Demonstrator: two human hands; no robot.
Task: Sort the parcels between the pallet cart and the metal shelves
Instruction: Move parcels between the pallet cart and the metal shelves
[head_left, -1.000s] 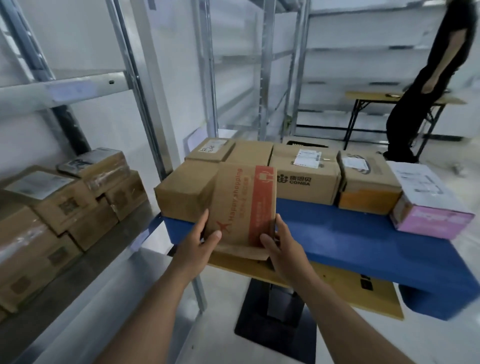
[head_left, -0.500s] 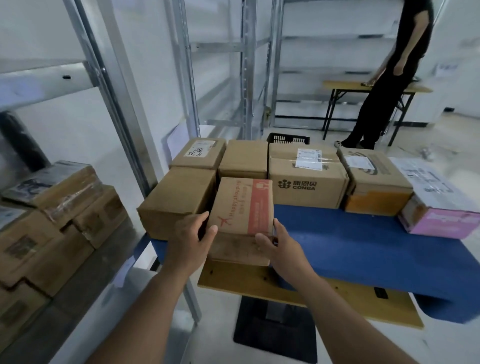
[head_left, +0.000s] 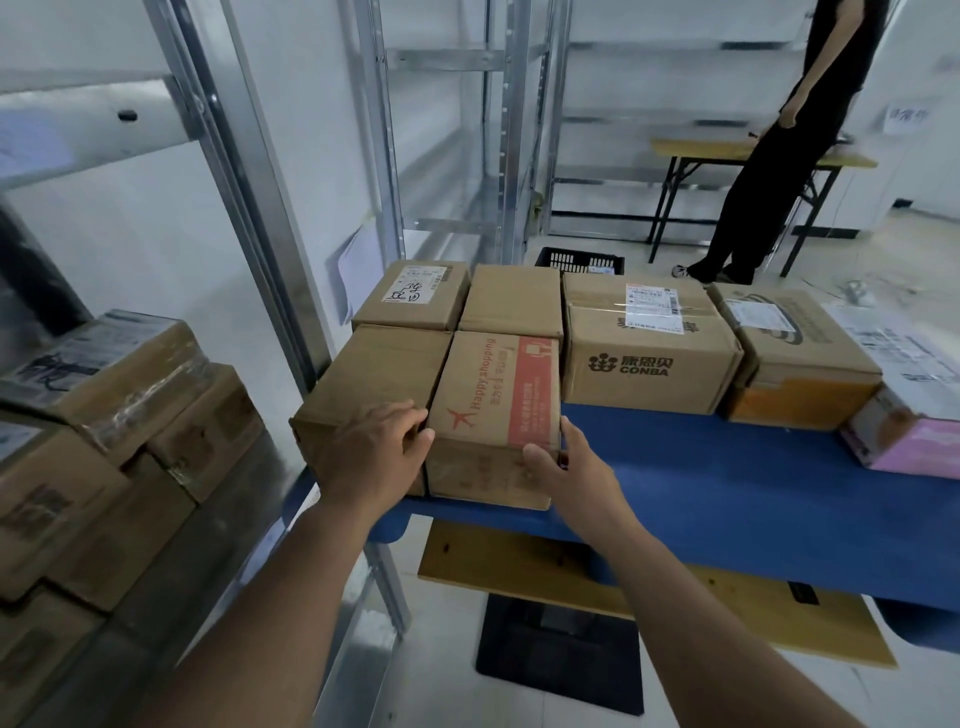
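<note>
- Parcel with red print (head_left: 493, 410) sits on the blue pallet cart (head_left: 727, 483), at the near left edge, pressed flush against a plain brown box (head_left: 369, 379) at its 9 o'clock and just in front of another brown box (head_left: 511, 299) at its 12 o'clock.
- Left hand (head_left: 374, 452) holds the parcel's left near corner, fingers curled into the seam between it and the plain box; the thumb is hidden.
- Right hand (head_left: 566, 467) clamps the right near corner, thumb on the front face, fingers wrapped around the side.
- Gripping both sides this way likely keeps the parcel square while it is lined up in the row.
- Packing the boxes tight seems meant to save deck room; open blue deck lies at the parcel's 3 o'clock.
- CONBA box (head_left: 649, 358) stands at 2 o'clock, an orange-based box (head_left: 800, 358) beyond it, and a pink box (head_left: 909, 441) at the far right.
- Metal shelves (head_left: 260, 208) at 9 o'clock carry taped boxes (head_left: 130, 415) on a low level.
- Person in black (head_left: 789, 156) stands by a folding table (head_left: 701, 148) at 1 o'clock.
</note>
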